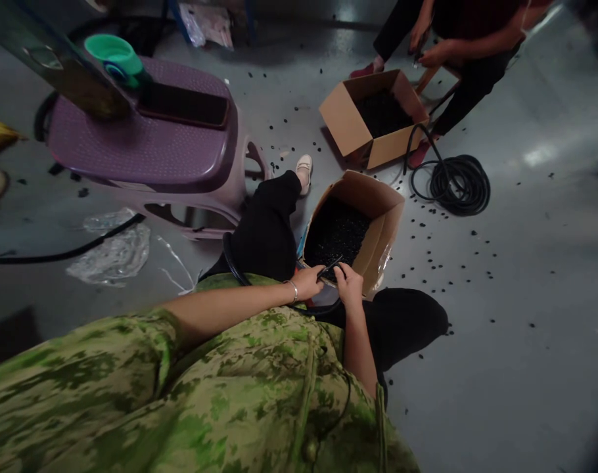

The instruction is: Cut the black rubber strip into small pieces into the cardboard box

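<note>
My left hand (309, 284), with a bracelet at the wrist, is closed around a slim dark tool (330, 265) that points up and to the right. Its exact kind is too small to tell. My right hand (349, 285) is closed on a black hose (323, 309), which runs across my lap and loops up by my left thigh. Both hands are close together over the near edge of an open cardboard box (388, 217). Inside the box lie many small black pieces (341, 230).
A purple stool (181, 154) at left carries a green cup (114, 56) and a dark phone (183, 104). Another person's hands (434, 52) work above a second cardboard box (345, 118). A coiled black hose (464, 187) and scattered black bits lie on the floor.
</note>
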### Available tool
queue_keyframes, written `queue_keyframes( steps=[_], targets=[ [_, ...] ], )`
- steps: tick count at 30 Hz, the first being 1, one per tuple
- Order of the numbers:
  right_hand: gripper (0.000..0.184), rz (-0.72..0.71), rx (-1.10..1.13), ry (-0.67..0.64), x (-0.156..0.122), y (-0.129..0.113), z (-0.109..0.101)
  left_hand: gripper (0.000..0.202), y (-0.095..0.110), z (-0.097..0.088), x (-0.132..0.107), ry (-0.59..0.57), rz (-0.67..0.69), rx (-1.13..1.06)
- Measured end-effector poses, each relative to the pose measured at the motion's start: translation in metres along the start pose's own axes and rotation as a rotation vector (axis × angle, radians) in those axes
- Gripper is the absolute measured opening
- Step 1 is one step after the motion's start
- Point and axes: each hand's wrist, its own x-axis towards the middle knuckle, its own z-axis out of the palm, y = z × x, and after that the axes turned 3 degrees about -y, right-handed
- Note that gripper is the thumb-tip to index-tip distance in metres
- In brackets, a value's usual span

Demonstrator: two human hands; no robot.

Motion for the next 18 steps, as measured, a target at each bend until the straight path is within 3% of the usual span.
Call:
queue_keyframes(
  steps=[3,11,18],
  targets=[
    [0.041,0.010,0.023,0.021,-0.001,0.002,0.001,0.054,0.000,0.005,0.002,0.011,-0.030,0.030],
    [0.045,0.040,0.046,0.054,-0.002,0.011,0.003,0.041,0.000,0.011,0.009,0.011,-0.016,0.068],
    [0.042,0.093,-0.008,0.002,0.000,0.019,0.012,0.038,0.005,0.006,0.015,-0.043,-0.126,0.087]
  ],
)
